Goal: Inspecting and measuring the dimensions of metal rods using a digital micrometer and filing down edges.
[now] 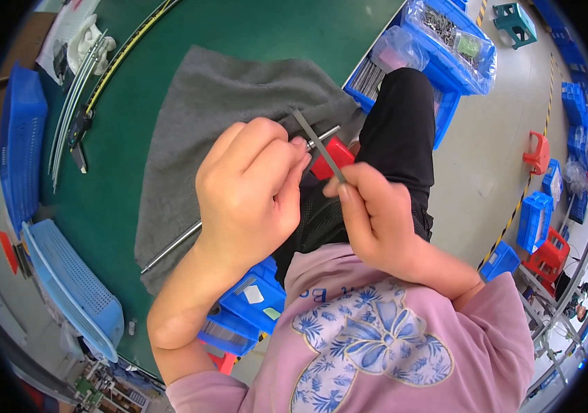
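Closest in, the left hand (249, 186) is clenched around a long thin metal rod (170, 248), and the right hand (376, 217) pinches a flat grey file (318, 148) between thumb and fingertips. The rod's long axis runs on a slant from its free end low on the grey cloth (191, 124), up through the left fist, to a short tip (328, 131) that juts out just past the knuckles; the file lies across that tip, nearly crosswise to the rod, so the right hand is the nearer one to the crossing and the left hand steadies the shaft behind it. Just beside the tip, under the file, sits a small red block (335, 155); what it is I cannot tell. The cloth is spread on a green table (273, 34). Below the cloth, under the left forearm, open blue bins (249, 303) hold what look like bundled metal parts. Above and right of the cloth, another blue bin (445, 41) holds clear bags of small metal pieces. Left of the cloth lie a black and yellow strip (125, 51) and several more thin rods (74, 103), with empty-looking blue perforated trays (74, 289) at the table's edge. Farther right, blue and red crates (538, 220) stand on the floor.
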### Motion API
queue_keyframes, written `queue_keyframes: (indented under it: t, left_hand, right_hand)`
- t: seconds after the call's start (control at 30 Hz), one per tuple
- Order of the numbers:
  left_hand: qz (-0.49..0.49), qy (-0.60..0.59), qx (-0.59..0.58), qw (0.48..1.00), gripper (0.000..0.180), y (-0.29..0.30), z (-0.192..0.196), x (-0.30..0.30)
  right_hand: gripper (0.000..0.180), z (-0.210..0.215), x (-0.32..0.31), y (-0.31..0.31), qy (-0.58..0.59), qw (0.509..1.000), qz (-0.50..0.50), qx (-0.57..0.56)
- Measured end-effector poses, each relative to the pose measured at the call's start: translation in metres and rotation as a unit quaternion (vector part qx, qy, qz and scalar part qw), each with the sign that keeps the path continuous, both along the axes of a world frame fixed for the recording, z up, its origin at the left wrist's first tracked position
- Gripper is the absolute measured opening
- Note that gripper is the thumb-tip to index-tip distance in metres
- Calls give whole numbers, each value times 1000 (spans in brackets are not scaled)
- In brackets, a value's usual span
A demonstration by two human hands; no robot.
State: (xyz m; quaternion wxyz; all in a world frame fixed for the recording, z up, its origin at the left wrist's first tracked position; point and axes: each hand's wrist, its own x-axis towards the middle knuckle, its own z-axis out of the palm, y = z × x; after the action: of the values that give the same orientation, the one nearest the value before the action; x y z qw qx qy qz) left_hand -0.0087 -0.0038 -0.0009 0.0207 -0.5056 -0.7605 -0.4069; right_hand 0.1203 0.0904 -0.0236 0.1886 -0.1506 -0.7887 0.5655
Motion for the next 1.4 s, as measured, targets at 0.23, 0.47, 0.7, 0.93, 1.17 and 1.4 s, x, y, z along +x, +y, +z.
queue_keyframes:
  t: [0.23, 0.47, 0.7, 0.93, 1.17, 1.4]
  left_hand:
    - [-2, 16, 14, 1000, 16, 0, -3, 1]
    - [5, 12, 12, 1000, 16, 0, -4, 2]
    - [-1, 38, 8, 999, 16, 1, -4, 3]
    - [4, 41, -6, 999, 17, 1, -2, 4]
    - [4, 24, 5, 1000, 17, 1, -4, 3]
    - [13, 21, 0, 1000, 16, 1, -2, 4]
  right_hand:
    - [10, 3, 9, 3, -64, 998, 20, 1]
    - [8, 3, -8, 6, -24, 999, 3, 33]
    - [7, 8, -25, 13, -38, 999, 25, -3]
    - [3, 9, -8, 13, -53, 998, 12, 32]
    - [6, 10, 7, 8, -83, 995, 12, 54]
    - [8, 11, 5, 9, -61, 991, 7, 115]
